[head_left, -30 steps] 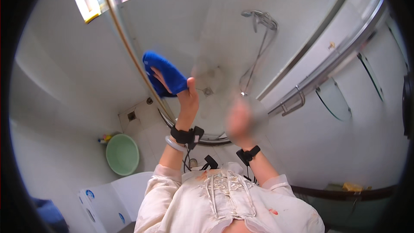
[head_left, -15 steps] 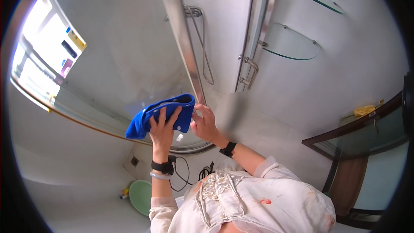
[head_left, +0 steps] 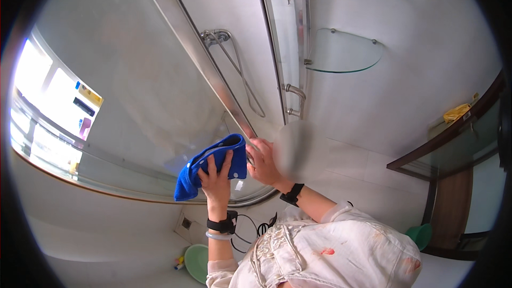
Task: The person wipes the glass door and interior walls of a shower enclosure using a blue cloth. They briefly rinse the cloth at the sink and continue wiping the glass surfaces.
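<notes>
My left hand [head_left: 216, 185] holds a folded blue cloth [head_left: 191, 177] with white dots, its fingers spread across the near face. Behind the cloth stands the curved glass panel [head_left: 133, 85] of a shower enclosure; whether cloth and glass touch, I cannot tell. Just right of the cloth, my right hand [head_left: 264, 165] has its fingers bent round the lower part of the metal frame post [head_left: 219, 82]. The fingertips of that hand are partly hidden behind the post and cloth.
A shower mixer with hose [head_left: 216, 37] and a metal door handle [head_left: 297, 101] lie ahead. Glass shelves [head_left: 346, 53] jut from the right wall. A dark-framed glass piece [head_left: 453, 146] stands at right. Below left are a green basin [head_left: 196, 262] and black cable [head_left: 245, 241].
The view has shifted, so the enclosure slants more and both hands sit lower and further right in it. The blue cloth stays in my left hand; my right hand stays at the frame post.
</notes>
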The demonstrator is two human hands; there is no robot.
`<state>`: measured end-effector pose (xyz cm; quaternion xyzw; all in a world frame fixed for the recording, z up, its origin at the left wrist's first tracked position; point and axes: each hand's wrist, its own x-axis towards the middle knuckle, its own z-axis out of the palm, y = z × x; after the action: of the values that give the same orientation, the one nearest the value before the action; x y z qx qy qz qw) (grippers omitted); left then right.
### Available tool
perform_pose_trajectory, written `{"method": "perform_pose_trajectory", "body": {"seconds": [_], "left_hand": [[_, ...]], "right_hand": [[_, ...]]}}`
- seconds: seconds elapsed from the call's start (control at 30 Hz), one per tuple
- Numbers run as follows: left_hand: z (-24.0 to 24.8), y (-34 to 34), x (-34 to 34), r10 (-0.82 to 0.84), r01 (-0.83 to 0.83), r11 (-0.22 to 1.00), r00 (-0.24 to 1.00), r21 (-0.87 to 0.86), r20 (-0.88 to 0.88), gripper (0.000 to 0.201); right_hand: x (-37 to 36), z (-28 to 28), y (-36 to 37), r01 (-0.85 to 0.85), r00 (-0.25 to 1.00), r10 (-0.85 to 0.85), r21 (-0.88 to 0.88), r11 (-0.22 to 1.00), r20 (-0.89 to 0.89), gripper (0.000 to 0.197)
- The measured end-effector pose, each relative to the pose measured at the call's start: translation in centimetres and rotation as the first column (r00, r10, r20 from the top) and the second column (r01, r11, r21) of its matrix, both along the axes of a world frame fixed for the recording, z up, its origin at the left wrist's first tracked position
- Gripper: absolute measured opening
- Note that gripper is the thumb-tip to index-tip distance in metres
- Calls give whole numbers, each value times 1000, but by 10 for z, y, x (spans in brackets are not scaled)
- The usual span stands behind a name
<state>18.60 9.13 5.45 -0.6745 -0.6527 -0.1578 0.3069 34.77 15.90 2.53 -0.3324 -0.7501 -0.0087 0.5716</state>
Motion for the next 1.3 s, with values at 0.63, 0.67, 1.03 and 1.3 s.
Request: {"method": "perform_pose_trajectory", "body": {"seconds": [0.63, 0.67, 1.03, 1.3], "left_hand": [[46, 48, 88, -10, 6, 1000, 983, -19, -182, 62], [48, 48, 88, -14, 10, 1000, 984, -23, -180, 64], [130, 13, -30, 423, -349, 786, 906, 510, -32, 52], [89, 2, -111, -213, -518, 656, 571, 549, 793, 47]], "right_hand": [[73, 2, 70, 205, 972, -179, -168, 964, 153, 52], [71, -1, 73, 217, 970, -195, -152, 964, 146, 52], [75, -8, 80, 273, 953, -255, -98, 957, 160, 57], [62, -6, 78, 104, 984, -104, -6, 995, -144, 27]]}}
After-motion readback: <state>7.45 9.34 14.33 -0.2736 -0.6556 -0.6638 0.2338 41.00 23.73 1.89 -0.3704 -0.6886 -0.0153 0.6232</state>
